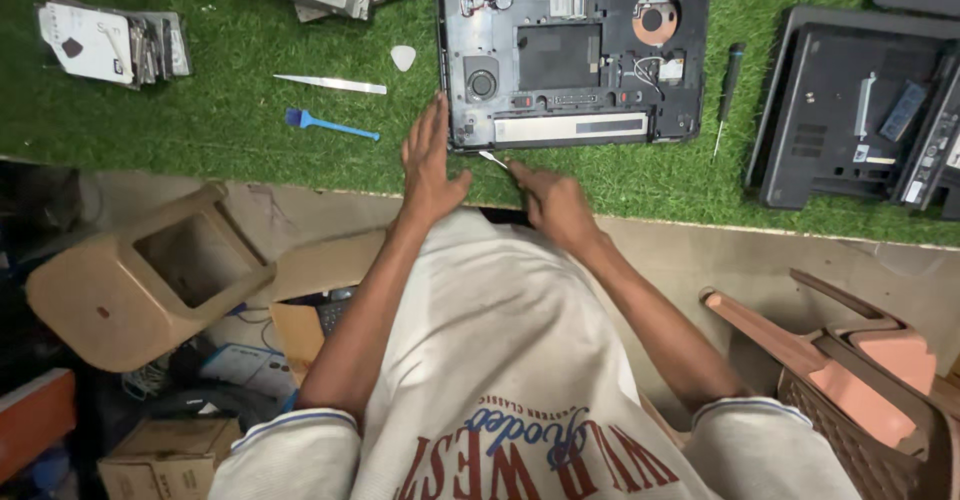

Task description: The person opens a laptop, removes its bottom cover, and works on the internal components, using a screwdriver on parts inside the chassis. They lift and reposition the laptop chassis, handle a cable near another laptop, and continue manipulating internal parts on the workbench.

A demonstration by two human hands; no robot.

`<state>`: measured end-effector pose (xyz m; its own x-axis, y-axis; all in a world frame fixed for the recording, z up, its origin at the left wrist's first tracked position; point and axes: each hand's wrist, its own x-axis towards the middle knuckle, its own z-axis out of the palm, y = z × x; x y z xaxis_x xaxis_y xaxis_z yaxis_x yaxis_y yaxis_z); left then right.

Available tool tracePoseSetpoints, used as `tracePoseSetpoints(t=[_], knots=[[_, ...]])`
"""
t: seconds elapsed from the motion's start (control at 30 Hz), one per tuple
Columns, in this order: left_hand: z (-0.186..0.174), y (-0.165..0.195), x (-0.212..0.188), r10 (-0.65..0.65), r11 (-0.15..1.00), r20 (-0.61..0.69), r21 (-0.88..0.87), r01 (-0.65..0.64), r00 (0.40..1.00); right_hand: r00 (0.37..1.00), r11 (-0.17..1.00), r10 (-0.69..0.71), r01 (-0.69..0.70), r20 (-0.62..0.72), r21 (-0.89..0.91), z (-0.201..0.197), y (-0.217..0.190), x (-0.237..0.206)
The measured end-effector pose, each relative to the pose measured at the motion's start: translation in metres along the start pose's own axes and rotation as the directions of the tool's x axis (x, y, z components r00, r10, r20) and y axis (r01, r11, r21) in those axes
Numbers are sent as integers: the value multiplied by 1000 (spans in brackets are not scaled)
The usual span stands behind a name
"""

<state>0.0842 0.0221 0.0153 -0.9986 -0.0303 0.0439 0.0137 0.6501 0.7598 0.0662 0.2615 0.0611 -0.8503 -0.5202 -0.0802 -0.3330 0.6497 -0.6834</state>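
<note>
I press my open left hand (428, 165) flat on the laptop base (572, 50) at the turf mat's (200, 120) near edge to steady it, while my right hand (548, 203) grips a thin metal pry tool (493, 159) at its seam.

Brush (330, 125) left of laptop (572, 50) — screwdriver (727, 88) right

matt black plastic laptop base (575, 55) | thin shiny metal tool (493, 159) | rough green artificial turf mat (220, 120) | glossy blue plastic brush (330, 126) | smooth tan plastic stool (140, 280) | soft white cloth shirt (500, 360)
</note>
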Motion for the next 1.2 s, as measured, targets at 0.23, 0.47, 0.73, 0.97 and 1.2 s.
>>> tracePoseSetpoints(t=[0.23,0.47,0.73,0.97,1.2], knots=[[2,-2,-2,19,999,-26,-26,-20,999,990,942,-120,90,-72,-324,25,0,-13],[4,-3,-1,-31,999,23,24,30,999,993,919,2,-48,-117,-392,29,-15,-11],[1,-9,-5,26,996,-19,-82,-28,999,995,995,77,-73,-58,65,30,-53,-6],[-14,-7,-17,70,977,-28,-199,-74,997,993,984,94,-82,-69,160,26,-65,-9],[-54,4,-49,-106,990,61,-92,111,993,979,966,194,-203,70,159,29,-76,-54]])
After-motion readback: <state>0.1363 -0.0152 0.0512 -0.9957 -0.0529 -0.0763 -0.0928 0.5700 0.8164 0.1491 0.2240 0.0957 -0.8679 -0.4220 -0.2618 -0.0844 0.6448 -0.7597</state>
